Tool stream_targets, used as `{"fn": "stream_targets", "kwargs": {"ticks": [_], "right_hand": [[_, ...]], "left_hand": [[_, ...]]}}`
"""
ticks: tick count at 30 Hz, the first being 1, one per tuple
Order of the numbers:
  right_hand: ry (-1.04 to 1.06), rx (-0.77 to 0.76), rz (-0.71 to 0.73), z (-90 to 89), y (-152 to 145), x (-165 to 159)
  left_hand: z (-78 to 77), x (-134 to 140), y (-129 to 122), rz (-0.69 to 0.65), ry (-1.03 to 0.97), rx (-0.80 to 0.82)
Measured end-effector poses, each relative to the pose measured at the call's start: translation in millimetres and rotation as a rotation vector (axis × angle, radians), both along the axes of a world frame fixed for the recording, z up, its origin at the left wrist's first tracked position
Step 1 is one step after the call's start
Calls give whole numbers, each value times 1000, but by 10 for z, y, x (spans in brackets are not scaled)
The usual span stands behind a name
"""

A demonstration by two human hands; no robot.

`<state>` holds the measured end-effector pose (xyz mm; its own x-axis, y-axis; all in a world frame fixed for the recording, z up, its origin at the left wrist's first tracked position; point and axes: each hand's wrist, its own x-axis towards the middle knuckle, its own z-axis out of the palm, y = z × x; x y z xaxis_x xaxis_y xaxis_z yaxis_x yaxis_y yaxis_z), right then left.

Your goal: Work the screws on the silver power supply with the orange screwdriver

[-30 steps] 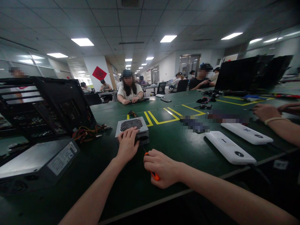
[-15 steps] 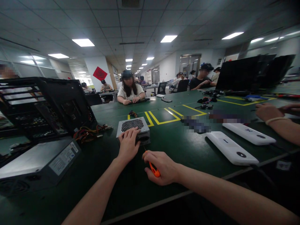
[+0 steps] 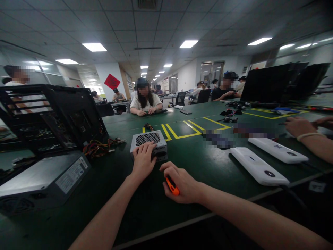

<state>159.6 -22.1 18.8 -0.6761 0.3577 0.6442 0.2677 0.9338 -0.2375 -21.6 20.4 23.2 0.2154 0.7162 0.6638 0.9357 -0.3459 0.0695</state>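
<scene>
metal box (image 3: 153, 138) beneath left hand (image 3: 143, 159), fingers spread across top; right hand (image 3: 183, 184) curled about orange handle (image 3: 172, 186). risk: one-sided hold may let box skid if pushed.

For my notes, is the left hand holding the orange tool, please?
No, the right hand holds the orange tool, while the left hand rests on the box.

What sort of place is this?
Probably a shared computer hardware workshop or training room. A computer case stands on the long green table, a metal power supply unit sits under the left hand, and several people are seated farther back.
</scene>
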Motion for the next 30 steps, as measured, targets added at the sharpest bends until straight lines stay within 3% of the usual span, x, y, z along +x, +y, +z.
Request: {"fn": "stream_targets", "kwargs": {"ticks": [6, 15, 23, 30], "right_hand": [[-88, 105, 88, 17, 20, 2], [-44, 85, -16, 12, -33, 9], [-153, 311, 25, 14, 2, -23], [-62, 83, -18, 7, -18, 9]], "left_hand": [[11, 6, -7, 7, 1, 8], [7, 2, 7, 0, -2, 24], [10, 8, -5, -6, 0, 20], [0, 2, 6, -4, -2, 23]]}}
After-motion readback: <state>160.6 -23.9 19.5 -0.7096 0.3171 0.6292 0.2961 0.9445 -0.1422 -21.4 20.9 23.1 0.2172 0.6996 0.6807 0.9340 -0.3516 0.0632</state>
